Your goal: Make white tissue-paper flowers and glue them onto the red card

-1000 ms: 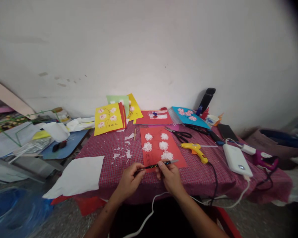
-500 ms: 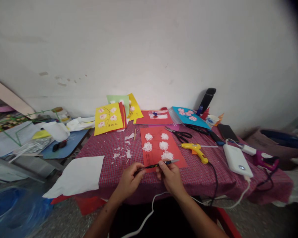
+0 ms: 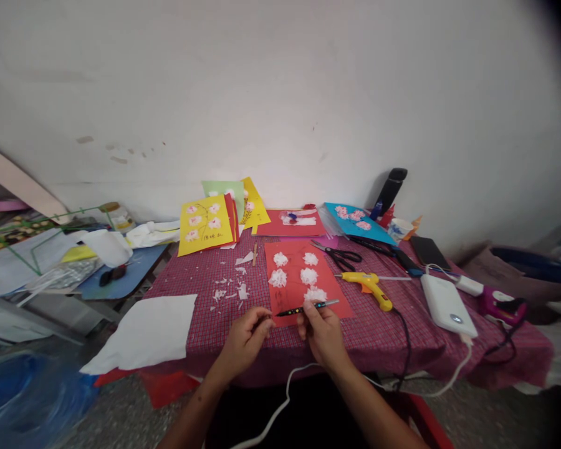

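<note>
My right hand (image 3: 325,330) pinches a black pen (image 3: 290,310) with coloured dots and a grey end. The pen lies nearly level, its dark tip pointing left. It is over the lower part of a red sheet (image 3: 327,274) that bears several white crumpled-paper flowers and faint dark writing. Just left of the tip, my left hand (image 3: 245,340) is closed with thumb and fingers together; what they hold, if anything, is too small to make out. A small gap shows between those fingers and the pen. White paper scraps (image 3: 236,290) are scattered beyond my left hand.
Right of the sheet lie black-handled scissors (image 3: 339,254), a yellow glue gun (image 3: 367,287) with its cord, and a white power bank (image 3: 446,305). Flower cards (image 3: 203,224) lean at the back. White paper (image 3: 144,330) overhangs the front left edge. A white cable (image 3: 285,405) crosses below my hands.
The pen's tip has come away from my left fingers, leaving a small gap. My right hand and the pen have shifted slightly right.
</note>
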{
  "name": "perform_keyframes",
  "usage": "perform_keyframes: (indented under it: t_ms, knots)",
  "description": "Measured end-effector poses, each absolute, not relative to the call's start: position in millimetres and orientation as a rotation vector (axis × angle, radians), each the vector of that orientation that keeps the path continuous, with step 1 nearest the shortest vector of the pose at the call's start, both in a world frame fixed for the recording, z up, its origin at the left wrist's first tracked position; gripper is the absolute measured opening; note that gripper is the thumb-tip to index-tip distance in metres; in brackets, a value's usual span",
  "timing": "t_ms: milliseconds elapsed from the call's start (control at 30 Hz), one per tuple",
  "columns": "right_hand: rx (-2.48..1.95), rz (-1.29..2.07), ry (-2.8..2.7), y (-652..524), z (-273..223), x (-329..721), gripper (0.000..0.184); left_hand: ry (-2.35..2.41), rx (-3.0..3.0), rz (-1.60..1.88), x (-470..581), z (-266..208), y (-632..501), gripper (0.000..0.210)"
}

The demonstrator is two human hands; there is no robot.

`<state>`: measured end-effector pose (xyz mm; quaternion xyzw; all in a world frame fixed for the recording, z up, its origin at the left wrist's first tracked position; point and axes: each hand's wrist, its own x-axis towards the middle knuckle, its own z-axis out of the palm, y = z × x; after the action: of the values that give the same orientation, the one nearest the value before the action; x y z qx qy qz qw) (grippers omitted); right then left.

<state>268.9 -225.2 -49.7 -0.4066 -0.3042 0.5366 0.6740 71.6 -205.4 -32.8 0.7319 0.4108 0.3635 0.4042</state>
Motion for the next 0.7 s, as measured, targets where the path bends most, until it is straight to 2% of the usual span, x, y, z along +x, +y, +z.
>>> perform_keyframes:
  t_ms: [433,700]
  knots:
    - [-1.006,1.159,-0.817,-227.2,-55.7,269.7,0.04,1.075,1.926,0.91,74.4,-27.7,-206.7,0.02]
    - [-1.09,1.11,-1.057,-235.1,-38.1,264.4,0.039,1.052,2.111,0.846,74.2,-31.9,-205.7,0.016]
